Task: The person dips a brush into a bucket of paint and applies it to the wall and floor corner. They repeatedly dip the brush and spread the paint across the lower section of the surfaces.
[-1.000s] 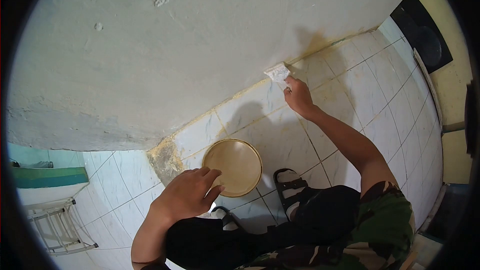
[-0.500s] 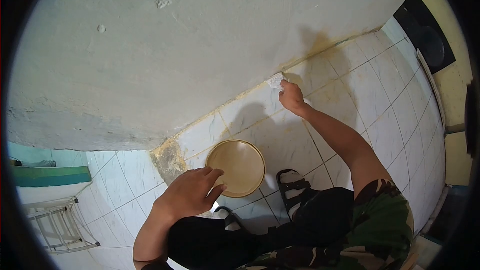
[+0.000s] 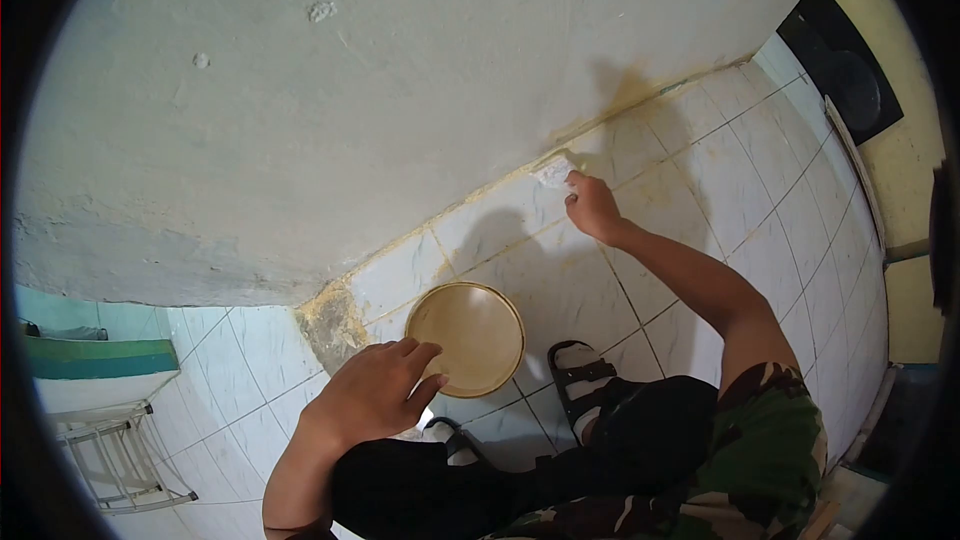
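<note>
My right hand point(image 3: 594, 207) is closed on a small, crumpled white rag point(image 3: 553, 171) pressed to the floor tiles beside the foot of the wall. Part of the rag is hidden by my fingers. My left hand point(image 3: 375, 390) hovers at the near left rim of a round beige basin point(image 3: 468, 340), thumb and fingers apart, holding nothing. Yellowish residue point(image 3: 460, 208) runs along the joint between the grey wall point(image 3: 400, 90) and the white tiles point(image 3: 540, 260).
My sandalled foot point(image 3: 580, 380) stands just right of the basin. A rough, bare patch point(image 3: 335, 325) marks the wall's corner. At the left is a metal rack point(image 3: 125, 460) below a green ledge point(image 3: 100, 357); a black panel point(image 3: 840, 65) stands at the far right.
My right hand has drawn slightly back from the wall, moving down with the rag. My left hand stays by the basin; the whole view shifts slightly.
</note>
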{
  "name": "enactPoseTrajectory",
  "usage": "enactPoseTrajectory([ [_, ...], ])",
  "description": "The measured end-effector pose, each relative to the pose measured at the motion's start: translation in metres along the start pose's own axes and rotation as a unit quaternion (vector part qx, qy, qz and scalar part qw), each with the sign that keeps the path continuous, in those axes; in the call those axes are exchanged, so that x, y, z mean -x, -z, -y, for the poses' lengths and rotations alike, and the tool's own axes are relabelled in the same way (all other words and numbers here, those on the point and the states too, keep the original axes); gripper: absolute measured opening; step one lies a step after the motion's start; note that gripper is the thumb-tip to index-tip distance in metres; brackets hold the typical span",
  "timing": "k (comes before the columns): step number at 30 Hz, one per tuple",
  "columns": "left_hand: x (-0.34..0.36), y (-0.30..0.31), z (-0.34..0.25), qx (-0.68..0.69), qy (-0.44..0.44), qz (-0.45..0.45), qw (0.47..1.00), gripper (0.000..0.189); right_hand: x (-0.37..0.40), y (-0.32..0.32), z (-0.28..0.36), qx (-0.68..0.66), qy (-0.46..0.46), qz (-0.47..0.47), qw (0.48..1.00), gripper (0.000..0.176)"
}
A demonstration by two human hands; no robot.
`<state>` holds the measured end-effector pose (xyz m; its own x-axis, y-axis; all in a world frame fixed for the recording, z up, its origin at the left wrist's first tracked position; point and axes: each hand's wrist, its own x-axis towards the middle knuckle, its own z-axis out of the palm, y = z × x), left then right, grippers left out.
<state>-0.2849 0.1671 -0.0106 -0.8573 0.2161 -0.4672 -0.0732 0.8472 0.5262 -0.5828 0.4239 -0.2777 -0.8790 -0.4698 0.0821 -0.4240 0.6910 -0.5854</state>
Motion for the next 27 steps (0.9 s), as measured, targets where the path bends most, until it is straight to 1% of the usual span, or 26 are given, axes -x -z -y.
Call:
enactPoseTrajectory([
  [3, -0.002, -0.001, 0.001, -0.007, 0.01, 0.001, 1.0, 0.04, -0.002, -0.017, -0.001, 0.012, 0.01, 0.021, 1.0, 0.025],
  [5, -0.003, 0.0, 0.002, -0.001, 0.012, 0.009, 1.0, 0.041, -0.005, -0.026, 0.003, 0.031, -0.001, 0.034, 0.999, 0.024],
  [9, -0.001, 0.001, 0.002, -0.001, 0.025, 0.016, 1.0, 0.04, -0.016, -0.033, 0.009, 0.036, 0.01, 0.032, 0.999, 0.024],
  [11, -0.001, 0.001, 0.002, -0.005, 0.022, 0.012, 1.0, 0.04, -0.023, -0.035, 0.012, 0.021, -0.005, 0.028, 0.999, 0.021],
  [13, -0.001, -0.001, 0.004, -0.004, 0.015, 0.004, 1.0, 0.04, -0.029, -0.038, 0.006, 0.007, 0.0, 0.015, 1.0, 0.02],
  [15, -0.001, -0.002, 0.003, -0.004, 0.006, -0.002, 1.0, 0.04, -0.031, -0.026, 0.014, -0.007, 0.003, 0.0, 1.0, 0.019],
  [17, -0.001, -0.001, 0.0, -0.003, 0.007, 0.003, 1.0, 0.04, -0.034, -0.005, 0.025, -0.046, -0.019, -0.024, 0.998, 0.021],
  [18, -0.001, -0.001, 0.0, -0.003, 0.005, 0.003, 1.0, 0.04, -0.033, 0.007, 0.03, -0.044, -0.019, -0.025, 0.999, 0.021],
  [20, -0.001, -0.001, 0.001, -0.004, 0.007, 0.01, 1.0, 0.04, -0.03, 0.029, 0.038, -0.075, -0.003, -0.06, 0.995, 0.025],
  [21, -0.001, -0.001, 0.0, -0.002, 0.006, 0.011, 1.0, 0.04, -0.028, 0.038, 0.039, -0.074, -0.004, -0.059, 0.995, 0.025],
  [23, -0.001, 0.001, -0.002, -0.009, 0.026, 0.026, 0.999, 0.042, -0.025, 0.054, 0.037, -0.066, 0.054, -0.08, 0.993, 0.027],
  [24, -0.001, 0.002, -0.003, -0.009, 0.024, 0.027, 0.999, 0.042, -0.022, 0.055, 0.033, -0.065, 0.053, -0.081, 0.993, 0.027],
  [26, -0.001, 0.003, -0.005, -0.005, 0.025, 0.027, 0.999, 0.042, -0.013, 0.053, 0.027, -0.006, 0.049, -0.055, 0.997, 0.026],
  [27, -0.001, 0.002, -0.005, -0.005, 0.025, 0.026, 0.999, 0.042, -0.011, 0.047, 0.02, -0.006, 0.05, -0.055, 0.997, 0.026],
])
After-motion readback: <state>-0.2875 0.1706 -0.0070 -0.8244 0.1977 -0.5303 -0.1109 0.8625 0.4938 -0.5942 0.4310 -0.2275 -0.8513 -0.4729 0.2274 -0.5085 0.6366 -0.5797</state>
